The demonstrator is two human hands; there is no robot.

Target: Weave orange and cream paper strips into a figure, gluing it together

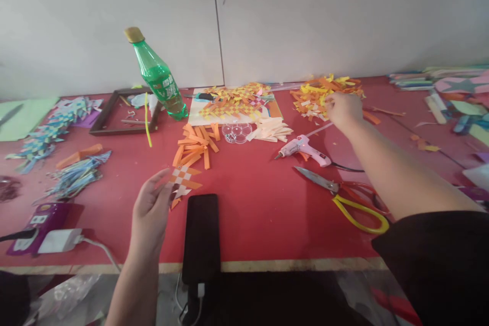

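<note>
Between the thumb and fingers of my left hand [151, 209] is a woven paper piece [183, 175] in orange and white checks with pointed ends. My right hand [344, 111] reaches to a pile of orange and yellow paper scraps [311, 92] at the back; its fingers are closed, and whatever they pinch is hidden. Loose orange paper strips [196, 142] lie just beyond my left hand. Cream paper strips [271, 130] rest beside a clear flower-shaped tray [237, 133] with small beads. Below my right forearm lies a pink glue gun [303, 150].
Scissors [324, 181] with red and yellow handles lie at right. A black phone [201, 234] overhangs the front edge. A green bottle [162, 81] stands by a brown frame [101, 119]. Blue woven paper [57, 127] and a purple power strip [38, 226] are at left.
</note>
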